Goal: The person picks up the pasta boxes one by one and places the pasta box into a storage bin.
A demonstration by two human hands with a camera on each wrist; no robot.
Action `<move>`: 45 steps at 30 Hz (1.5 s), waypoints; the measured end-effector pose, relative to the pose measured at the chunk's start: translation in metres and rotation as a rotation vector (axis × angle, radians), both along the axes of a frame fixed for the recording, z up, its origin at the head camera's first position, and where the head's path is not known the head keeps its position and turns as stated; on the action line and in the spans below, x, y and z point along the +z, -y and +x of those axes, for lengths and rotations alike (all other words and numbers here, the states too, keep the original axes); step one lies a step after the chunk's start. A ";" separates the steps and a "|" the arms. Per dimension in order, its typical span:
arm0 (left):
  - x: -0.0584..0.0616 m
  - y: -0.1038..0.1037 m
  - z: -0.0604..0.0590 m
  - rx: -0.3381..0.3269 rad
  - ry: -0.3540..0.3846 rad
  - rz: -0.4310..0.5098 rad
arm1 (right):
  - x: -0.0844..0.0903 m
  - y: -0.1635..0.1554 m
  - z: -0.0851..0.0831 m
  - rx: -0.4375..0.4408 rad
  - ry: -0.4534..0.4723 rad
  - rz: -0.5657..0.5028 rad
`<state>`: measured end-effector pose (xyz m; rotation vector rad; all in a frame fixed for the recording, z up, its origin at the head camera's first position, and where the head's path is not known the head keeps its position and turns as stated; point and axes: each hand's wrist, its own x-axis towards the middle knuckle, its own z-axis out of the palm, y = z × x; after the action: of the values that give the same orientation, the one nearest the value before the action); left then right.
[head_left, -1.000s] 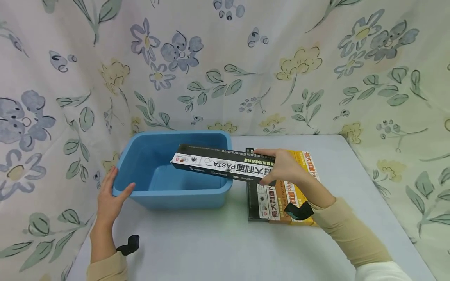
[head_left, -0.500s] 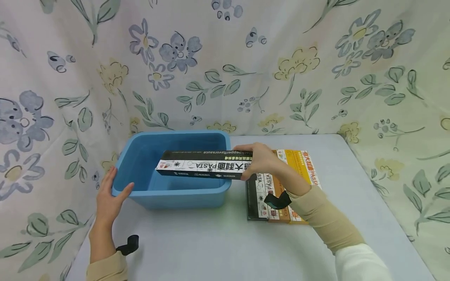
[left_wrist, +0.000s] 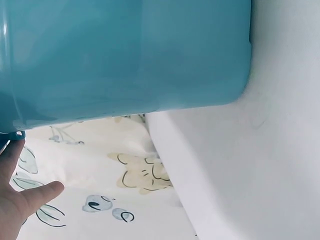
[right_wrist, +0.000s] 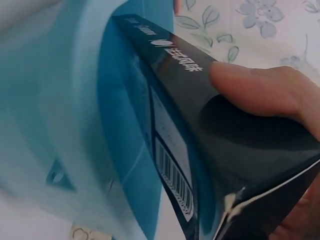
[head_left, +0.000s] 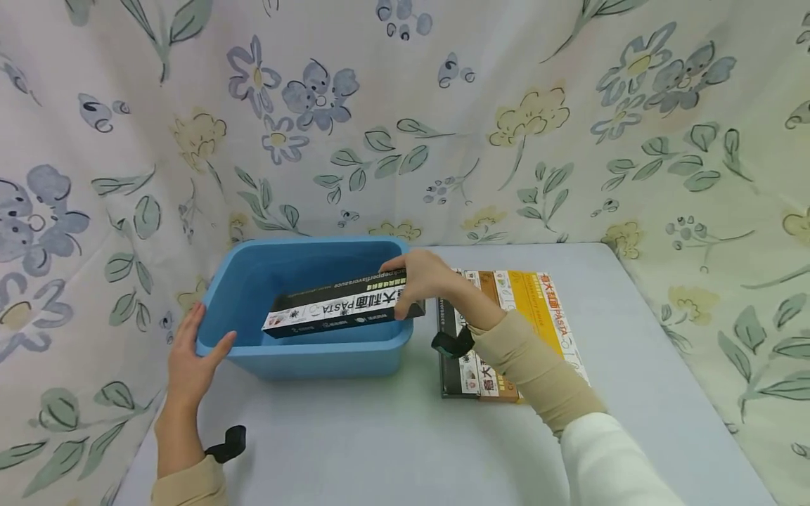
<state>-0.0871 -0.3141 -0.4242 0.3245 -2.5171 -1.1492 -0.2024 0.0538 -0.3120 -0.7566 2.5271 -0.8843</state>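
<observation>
Since a second ago the right hand (head_left: 422,280) has carried the black box (head_left: 342,306) leftward off the row and down, so that its far end now dips inside the tub (head_left: 304,351) while the near end is level with the right rim. In the head view that hand grips the box's right end, fingers curled over the top; the left hand (head_left: 193,351) rests on the tub's left front corner, thumb inside the rim, fingers fairly straight along the outer wall. The remaining boxes (head_left: 506,330) lie side by side on the table (head_left: 354,436) just right of the tub, so I judge one box nearly placed and several left to go. The left wrist view shows the tub's outer wall (left_wrist: 125,55) and only a thumb and palm edge (left_wrist: 25,200) at the rim. The right wrist view shows the thumb (right_wrist: 260,90) pressed on the box's dark side (right_wrist: 200,125), the box slanting down into the blue interior (right_wrist: 75,110).
</observation>
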 end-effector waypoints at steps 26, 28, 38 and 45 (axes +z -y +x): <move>0.001 0.006 0.000 -0.012 -0.020 0.021 | 0.000 0.114 -0.001 0.070 -0.026 0.361; 0.001 0.006 0.000 -0.013 -0.016 0.025 | 0.000 0.117 0.000 0.083 -0.037 0.366; 0.002 0.001 0.002 -0.014 0.015 0.015 | -0.012 0.122 -0.002 0.083 -0.032 0.378; 0.003 0.002 0.002 -0.007 0.016 0.013 | -0.011 0.124 -0.003 0.125 -0.050 0.381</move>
<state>-0.0847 -0.3164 -0.4208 0.3295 -2.5274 -1.1701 -0.2054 -0.0706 -0.3232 -0.8052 2.5475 -0.3298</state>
